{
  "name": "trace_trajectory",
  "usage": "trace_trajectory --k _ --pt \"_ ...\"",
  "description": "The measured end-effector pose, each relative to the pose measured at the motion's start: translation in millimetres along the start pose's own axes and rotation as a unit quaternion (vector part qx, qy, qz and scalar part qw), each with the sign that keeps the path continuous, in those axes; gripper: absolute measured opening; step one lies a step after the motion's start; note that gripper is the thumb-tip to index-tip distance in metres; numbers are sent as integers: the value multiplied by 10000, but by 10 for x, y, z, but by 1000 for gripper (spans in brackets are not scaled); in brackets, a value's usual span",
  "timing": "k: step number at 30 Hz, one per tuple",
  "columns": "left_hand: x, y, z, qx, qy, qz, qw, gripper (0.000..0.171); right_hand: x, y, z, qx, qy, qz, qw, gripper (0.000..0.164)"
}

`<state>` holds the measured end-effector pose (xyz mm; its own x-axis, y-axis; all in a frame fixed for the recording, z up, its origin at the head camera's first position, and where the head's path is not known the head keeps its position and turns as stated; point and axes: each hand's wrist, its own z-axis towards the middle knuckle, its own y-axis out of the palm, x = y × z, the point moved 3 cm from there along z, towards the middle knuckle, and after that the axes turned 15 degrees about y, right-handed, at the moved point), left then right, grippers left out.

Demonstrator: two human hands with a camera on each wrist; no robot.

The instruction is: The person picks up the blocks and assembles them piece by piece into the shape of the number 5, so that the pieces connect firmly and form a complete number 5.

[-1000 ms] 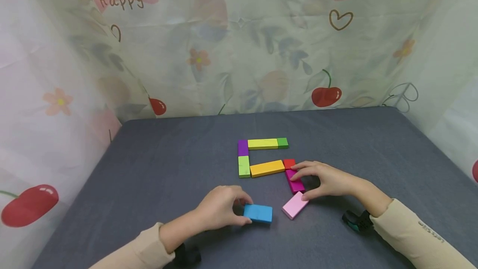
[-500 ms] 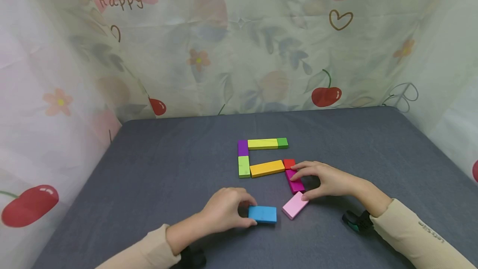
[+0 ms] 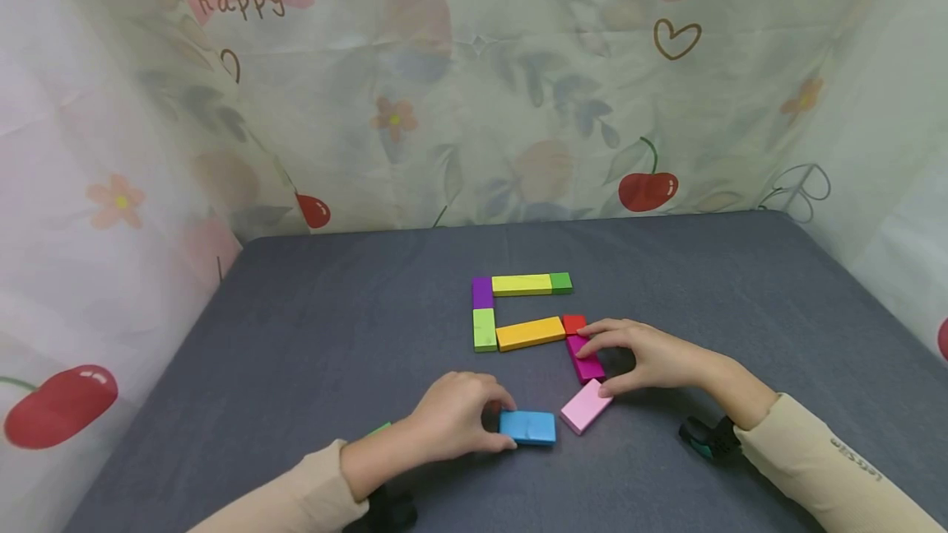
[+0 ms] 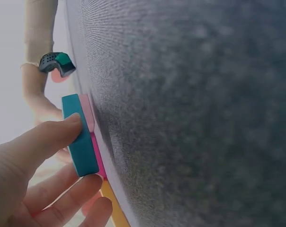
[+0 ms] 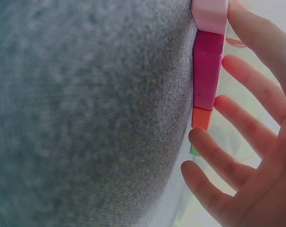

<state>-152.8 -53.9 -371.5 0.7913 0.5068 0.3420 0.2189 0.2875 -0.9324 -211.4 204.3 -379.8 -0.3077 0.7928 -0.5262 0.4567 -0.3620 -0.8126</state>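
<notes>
My left hand (image 3: pixel 500 425) pinches a blue block (image 3: pixel 529 428) by its left end, thumb on the near side and fingers on the far side; the left wrist view shows the blue block (image 4: pixel 80 138) lying flat, close to the pink block (image 4: pixel 87 109). My right hand (image 3: pixel 601 367) rests still, fingertips touching a magenta block (image 3: pixel 587 362) and thumb at the pink block (image 3: pixel 585 407). In the right wrist view the spread fingers (image 5: pixel 237 111) hover beside the magenta block (image 5: pixel 207 78), the pink block (image 5: pixel 210 14) and the red block (image 5: pixel 201 118).
On the grey cloth table (image 3: pixel 311 327) lie a purple block (image 3: pixel 481 292), a yellow block (image 3: pixel 521 285), a green block (image 3: pixel 560 283), a light green block (image 3: pixel 484 329), an orange block (image 3: pixel 529 333) and a red block (image 3: pixel 573 323). A green edge (image 3: pixel 379 429) shows behind my left wrist. Printed curtains enclose three sides.
My left hand has slid the blue block to the right, nearer the pink block. A green edge has come into view behind the left wrist. The right hand has not moved.
</notes>
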Motion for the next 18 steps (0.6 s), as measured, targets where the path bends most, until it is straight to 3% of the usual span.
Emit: trace_trajectory --k 18 --pt "36 28 118 -340 -155 52 9993 32 2 1 -1 13 -36 -1 10000 47"
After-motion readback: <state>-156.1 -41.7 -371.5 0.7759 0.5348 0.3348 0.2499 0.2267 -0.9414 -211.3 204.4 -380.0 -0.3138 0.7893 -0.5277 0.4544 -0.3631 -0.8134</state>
